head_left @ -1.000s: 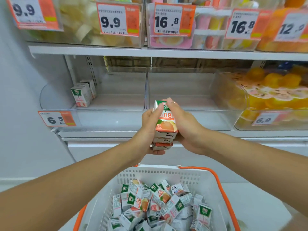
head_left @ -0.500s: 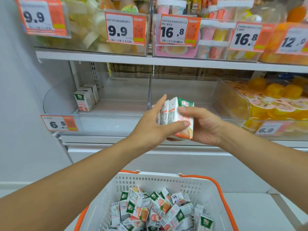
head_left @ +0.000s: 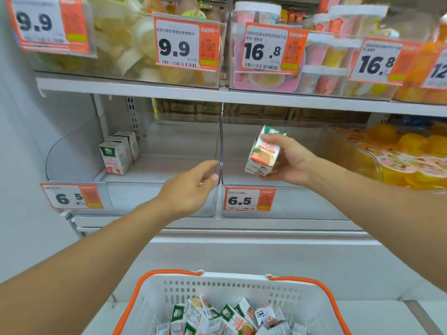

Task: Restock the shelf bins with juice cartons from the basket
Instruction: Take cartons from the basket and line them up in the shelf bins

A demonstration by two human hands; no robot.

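Observation:
My right hand [head_left: 289, 163] grips a small stack of juice cartons [head_left: 263, 151], white with green tops and an orange fruit picture, held at the front of the right clear bin [head_left: 302, 206]. My left hand [head_left: 191, 187] hovers with nothing in it and fingers apart, in front of the divider between the two bins. The left clear bin [head_left: 154, 201] holds a few upright cartons [head_left: 118, 153] at its back left. At the bottom, the white basket [head_left: 242, 286] with orange handles holds several loose cartons [head_left: 225, 317].
Orange price tags reading 6.5 [head_left: 249, 199] hang on both bin fronts. To the right, a bin of yellow fruit cups [head_left: 406, 155]. The shelf above [head_left: 217, 93] carries bins of fruit packs. A white wall stands at the left.
My left hand has let go of the cartons and moved left and down. My right hand alone now holds the stack, carried right and up toward the right bin.

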